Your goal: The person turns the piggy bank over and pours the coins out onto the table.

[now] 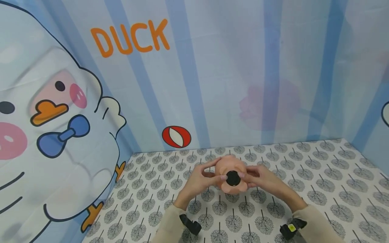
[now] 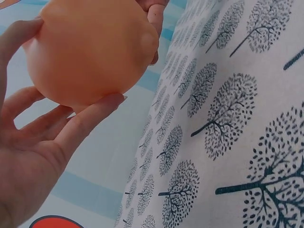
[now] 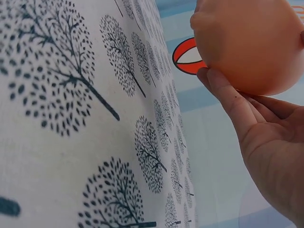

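Observation:
Between both hands is a rounded peach-pink piggy bank (image 1: 231, 164), its underside with short stubby feet and a round black stopper (image 1: 233, 178) turned toward me. My left hand (image 1: 199, 179) grips it from the left, the thumb tip at the stopper's left edge. From the other side my right hand (image 1: 267, 180) holds it, with its thumb at the stopper's upper right edge. The left wrist view has the smooth side of the piggy bank (image 2: 90, 52) resting against spread fingers. In the right wrist view, fingers support the piggy bank (image 3: 251, 42) from below.
A white cloth with a dark tree print (image 1: 234, 221) covers the table. Behind it hangs a blue-striped curtain (image 1: 225, 67) with a printed duck at the left and a red ball print (image 1: 176, 136). Each wrist wears a small black camera (image 1: 190, 225).

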`<state>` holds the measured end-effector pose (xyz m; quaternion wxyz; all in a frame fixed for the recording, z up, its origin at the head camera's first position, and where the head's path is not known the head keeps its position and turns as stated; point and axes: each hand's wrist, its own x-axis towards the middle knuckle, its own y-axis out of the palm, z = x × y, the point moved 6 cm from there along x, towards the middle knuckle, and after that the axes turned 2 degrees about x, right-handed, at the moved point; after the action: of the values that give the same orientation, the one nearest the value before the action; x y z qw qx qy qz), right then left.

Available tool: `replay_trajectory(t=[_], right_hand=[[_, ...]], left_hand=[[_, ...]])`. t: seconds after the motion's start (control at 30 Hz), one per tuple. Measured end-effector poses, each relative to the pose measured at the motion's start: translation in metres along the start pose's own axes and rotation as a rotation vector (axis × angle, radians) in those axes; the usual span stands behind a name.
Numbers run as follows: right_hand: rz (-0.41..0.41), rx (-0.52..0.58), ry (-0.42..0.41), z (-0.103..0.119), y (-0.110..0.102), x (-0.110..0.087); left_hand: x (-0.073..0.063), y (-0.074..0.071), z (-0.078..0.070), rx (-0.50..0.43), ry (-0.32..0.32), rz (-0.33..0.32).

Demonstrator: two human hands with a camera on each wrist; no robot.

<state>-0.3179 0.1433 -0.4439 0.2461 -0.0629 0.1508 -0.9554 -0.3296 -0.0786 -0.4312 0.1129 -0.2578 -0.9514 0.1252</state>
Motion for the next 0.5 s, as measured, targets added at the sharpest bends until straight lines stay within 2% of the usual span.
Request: replay_trajectory(t=[0.13,0.27,0.37,0.5], right_hand=[[-0.023,-0.078,-0.026,0.004,-0.002,-0.002],[-0.088,-0.194,-0.046,0.008,-0.005,-0.006],[-0.111,-0.217,-0.086,0.011,-0.007,-0.008],[-0.085,-0.197,-0.151,0.015,-0.004,-0.009]], left_hand=[[0.001,-0.002,-0.002,-0.004,0.002,-0.019],[0.001,-0.005,0.001,-0.005,-0.009,-0.024],[0.001,-0.007,0.004,-0.018,-0.010,-0.027],[0.002,-0.008,0.004,-0.027,-0.005,-0.023]])
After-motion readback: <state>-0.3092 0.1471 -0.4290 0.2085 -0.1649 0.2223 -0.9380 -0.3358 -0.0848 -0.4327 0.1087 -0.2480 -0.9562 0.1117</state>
